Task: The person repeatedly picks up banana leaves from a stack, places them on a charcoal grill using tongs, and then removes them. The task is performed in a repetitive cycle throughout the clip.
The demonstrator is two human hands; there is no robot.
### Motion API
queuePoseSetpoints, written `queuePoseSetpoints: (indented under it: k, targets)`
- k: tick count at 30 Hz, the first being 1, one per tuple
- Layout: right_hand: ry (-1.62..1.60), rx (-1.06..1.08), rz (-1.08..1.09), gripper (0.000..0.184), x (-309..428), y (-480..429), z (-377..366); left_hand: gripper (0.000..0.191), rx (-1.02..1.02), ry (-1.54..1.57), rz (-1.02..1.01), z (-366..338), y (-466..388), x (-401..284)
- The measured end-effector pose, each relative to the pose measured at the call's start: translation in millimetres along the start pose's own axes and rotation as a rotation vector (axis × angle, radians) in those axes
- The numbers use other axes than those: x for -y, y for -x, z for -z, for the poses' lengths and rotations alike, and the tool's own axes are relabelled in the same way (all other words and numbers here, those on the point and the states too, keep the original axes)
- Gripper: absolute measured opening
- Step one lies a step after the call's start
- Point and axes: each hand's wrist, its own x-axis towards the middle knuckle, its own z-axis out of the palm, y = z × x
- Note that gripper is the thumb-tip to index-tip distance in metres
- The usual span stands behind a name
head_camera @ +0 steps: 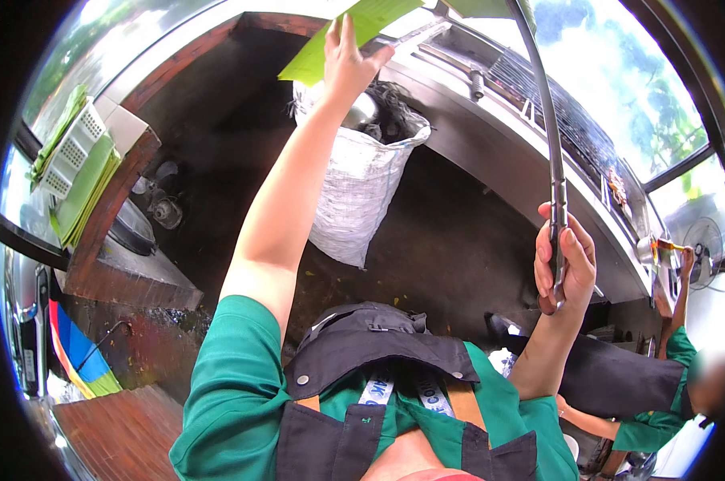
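My left hand (350, 63) reaches far forward, its fingers over a bright green leaf sheet (305, 63) and its thumb spread to the right; whether it grips the sheet is unclear. My right hand (566, 258) is closed around the lower end of a long dark metal tool (548, 120), which runs up towards another green sheet (488, 7) at the top edge. How the tool's far end meets that sheet cannot be seen. Below my left hand stands a white woven sack (362, 186), holding black charcoal-like pieces and a round, shiny thing.
A long grill (542, 90) with skewered food (616, 186) lies along the right-hand counter. A co-worker (651, 385) stands at right, one hand holding a bottle. At left are a white basket (74, 150), stacked green leaves (86, 192), a brick ledge (122, 282) and a multicoloured umbrella (86, 349).
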Motion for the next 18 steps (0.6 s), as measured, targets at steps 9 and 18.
queuePoseSetpoints:
  k: [9, 18]
  targets:
    - [-0.073, -0.017, 0.038, 0.041, 2, 23, -13, 0.052, 0.212, -0.076, 0.228, 13, -81, -78]
    - [-0.099, -0.025, 0.017, 0.040, -14, 22, -29, 0.017, 0.204, 0.487, 0.174, 27, -79, -55]
